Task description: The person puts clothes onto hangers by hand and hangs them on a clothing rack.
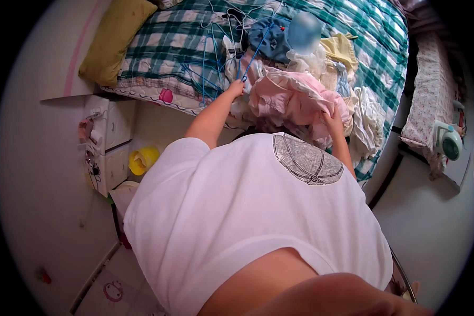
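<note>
My left hand [238, 87] is closed on a blue hanger [257, 51], which slants up and to the right from my fingers. In my right hand [333, 122] is the edge of a pink garment [292, 97], bunched and spread over the bed edge in front of me. Its exact kind is hard to make out. Behind it lie a blue denim-like piece [268, 39], a yellow garment [340, 50] and white crumpled clothes [368, 124]. More hangers [208, 58] lie in a loose tangle left of the pile.
The bed has a green and white checked quilt [168, 45], with an olive pillow [113, 45] at its left. A white drawer cabinet [117, 126] and yellow bin [144, 160] stand at left. A small fan [448, 142] is at right, beside a floral cloth [426, 95].
</note>
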{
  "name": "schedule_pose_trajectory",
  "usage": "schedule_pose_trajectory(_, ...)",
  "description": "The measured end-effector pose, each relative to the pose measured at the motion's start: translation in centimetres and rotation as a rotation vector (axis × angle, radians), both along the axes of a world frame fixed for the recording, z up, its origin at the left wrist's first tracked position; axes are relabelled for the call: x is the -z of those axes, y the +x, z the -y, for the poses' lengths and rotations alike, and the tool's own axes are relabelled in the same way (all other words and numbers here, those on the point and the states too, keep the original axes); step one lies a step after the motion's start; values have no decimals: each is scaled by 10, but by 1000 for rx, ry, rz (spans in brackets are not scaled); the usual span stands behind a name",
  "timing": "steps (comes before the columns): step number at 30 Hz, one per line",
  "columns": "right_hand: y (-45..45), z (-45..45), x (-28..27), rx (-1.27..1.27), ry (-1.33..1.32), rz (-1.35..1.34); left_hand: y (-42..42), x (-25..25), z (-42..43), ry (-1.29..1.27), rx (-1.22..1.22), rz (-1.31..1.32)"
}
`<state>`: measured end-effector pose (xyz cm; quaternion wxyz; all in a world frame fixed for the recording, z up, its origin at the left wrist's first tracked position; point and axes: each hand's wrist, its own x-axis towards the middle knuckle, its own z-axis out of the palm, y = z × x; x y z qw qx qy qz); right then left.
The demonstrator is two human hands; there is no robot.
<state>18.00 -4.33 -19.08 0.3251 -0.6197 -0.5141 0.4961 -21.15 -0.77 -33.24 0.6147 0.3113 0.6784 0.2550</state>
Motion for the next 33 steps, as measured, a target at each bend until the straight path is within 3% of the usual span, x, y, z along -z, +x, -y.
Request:
schedule_pose_trajectory(5,5,-1,9,1,25,3,-4,8,-8,-65,2,-61)
schedule_pose_trajectory(8,-6,0,-13,43,-77,-43,-7,2,-17,-145,78,-54)
schedule_pose_trajectory(11,0,1,-6,-24,-117,48,-24,73,-26,-25,444,-175)
schedule_pose_trajectory(20,4,8,7,3,-128,88,-17,59,-26,-209,773,-605)
schedule_pose_trajectory(23,-7,7,-11,4,-123,136,-27,31,-17,-147,703,-674)
schedule_pose_trajectory(26,-14,8,-10,50,-191,57,-45,29,-11,7,433,-1009)
schedule_pose_trajectory(33,-3,7,37,2,-44,171,-45,-28,-13,21,423,-990)
